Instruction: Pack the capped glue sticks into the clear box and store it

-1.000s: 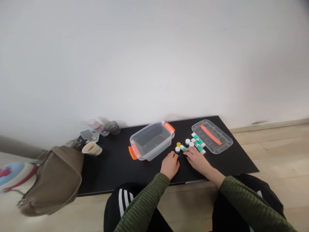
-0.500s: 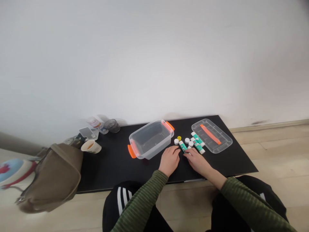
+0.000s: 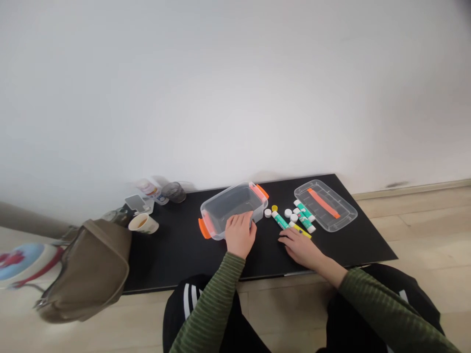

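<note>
My left hand point(image 3: 240, 236) lies at the near long side of a clear plastic box point(image 3: 226, 237) with orange latches. Its fingers bend over the rim, and the thumb is on the outside. To the right, my right hand point(image 3: 300, 246) rests low over the table, fingers stretched out, at the near end of a green-and-white glue stick point(image 3: 280, 220). A yellow stick point(image 3: 300, 230) lies just beyond its knuckles. Two more green glue sticks, one of them here point(image 3: 304, 211), lie beside several white caps point(image 3: 288, 213) and a yellow cap point(image 3: 274, 208).
A clear lid point(image 3: 342, 223) with an orange handle lies at the right of the black table point(image 3: 176, 260). At the left stand a paper cup point(image 3: 147, 225) with drink, a dark glass point(image 3: 174, 192), a white bottle point(image 3: 150, 190) and a brown bag point(image 3: 91, 269). A wall rises behind.
My left hand has moved left from beside the glue stick to the rim of the box. My right hand has shifted slightly, and the yellow stick now shows beyond it.
</note>
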A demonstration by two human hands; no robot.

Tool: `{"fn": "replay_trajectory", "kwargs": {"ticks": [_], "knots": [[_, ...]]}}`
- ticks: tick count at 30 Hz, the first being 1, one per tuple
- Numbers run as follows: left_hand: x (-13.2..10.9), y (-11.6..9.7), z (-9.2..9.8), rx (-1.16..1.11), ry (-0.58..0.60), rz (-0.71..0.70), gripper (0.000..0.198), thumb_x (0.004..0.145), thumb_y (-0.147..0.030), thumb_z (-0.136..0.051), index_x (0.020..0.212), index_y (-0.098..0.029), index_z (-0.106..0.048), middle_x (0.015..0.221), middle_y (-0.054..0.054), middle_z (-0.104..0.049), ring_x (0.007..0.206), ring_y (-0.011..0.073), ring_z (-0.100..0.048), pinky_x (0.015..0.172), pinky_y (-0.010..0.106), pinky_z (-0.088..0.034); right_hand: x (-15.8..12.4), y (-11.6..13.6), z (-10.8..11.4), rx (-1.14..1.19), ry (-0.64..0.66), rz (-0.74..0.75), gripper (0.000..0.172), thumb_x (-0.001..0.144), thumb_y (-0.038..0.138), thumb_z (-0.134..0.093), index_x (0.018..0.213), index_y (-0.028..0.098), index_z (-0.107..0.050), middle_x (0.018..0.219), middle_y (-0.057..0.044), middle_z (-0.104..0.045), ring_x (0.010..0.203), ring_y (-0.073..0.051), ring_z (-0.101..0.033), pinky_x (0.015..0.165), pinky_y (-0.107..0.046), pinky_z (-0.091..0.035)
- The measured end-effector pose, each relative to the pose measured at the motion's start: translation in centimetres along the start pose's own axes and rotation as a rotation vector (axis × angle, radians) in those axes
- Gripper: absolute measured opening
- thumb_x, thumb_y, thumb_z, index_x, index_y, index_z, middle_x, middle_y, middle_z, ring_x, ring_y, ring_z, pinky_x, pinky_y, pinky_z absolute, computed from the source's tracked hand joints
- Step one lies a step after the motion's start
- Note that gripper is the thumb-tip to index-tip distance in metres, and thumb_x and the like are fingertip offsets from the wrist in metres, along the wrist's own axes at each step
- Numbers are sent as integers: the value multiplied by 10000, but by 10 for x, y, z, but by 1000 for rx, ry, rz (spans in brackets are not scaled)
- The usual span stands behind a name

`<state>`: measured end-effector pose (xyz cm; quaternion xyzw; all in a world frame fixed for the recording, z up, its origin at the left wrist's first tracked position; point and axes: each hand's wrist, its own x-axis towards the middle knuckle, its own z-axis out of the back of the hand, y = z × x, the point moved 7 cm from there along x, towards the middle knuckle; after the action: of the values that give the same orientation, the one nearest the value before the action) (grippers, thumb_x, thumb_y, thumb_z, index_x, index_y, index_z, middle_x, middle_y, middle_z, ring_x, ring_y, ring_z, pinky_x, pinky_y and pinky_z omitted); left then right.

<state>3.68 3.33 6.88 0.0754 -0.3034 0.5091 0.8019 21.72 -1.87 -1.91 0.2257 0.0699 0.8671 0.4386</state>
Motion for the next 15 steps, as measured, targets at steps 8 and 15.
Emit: {"fn": "replay_trajectory", "kwargs": {"ticks": [8, 15], "knots": [[-1, -17, 12, -185, -41, -98, 293, 892, -129, -462, 1099, -197, -659, 1124, 89, -696, 1077, 218, -618, 959, 391, -453, 2, 8, 8, -1, 15, 69, 310, 871, 60, -484, 1082, 178, -678, 1103, -114, -655, 1089, -224, -582, 908, -399, -520], [-30, -58, -20, -197, 376, -153, 269, 945, -300, -445, 787, -197, -636, 735, 54, -659, 728, 173, -624, 669, 288, -440, -3, 27, 21, -10, 39, 63, 243, 920, 131, -470, 1036, 197, -673, 892, -59, -663, 835, -172, -607, 735, -271, -470]]}}
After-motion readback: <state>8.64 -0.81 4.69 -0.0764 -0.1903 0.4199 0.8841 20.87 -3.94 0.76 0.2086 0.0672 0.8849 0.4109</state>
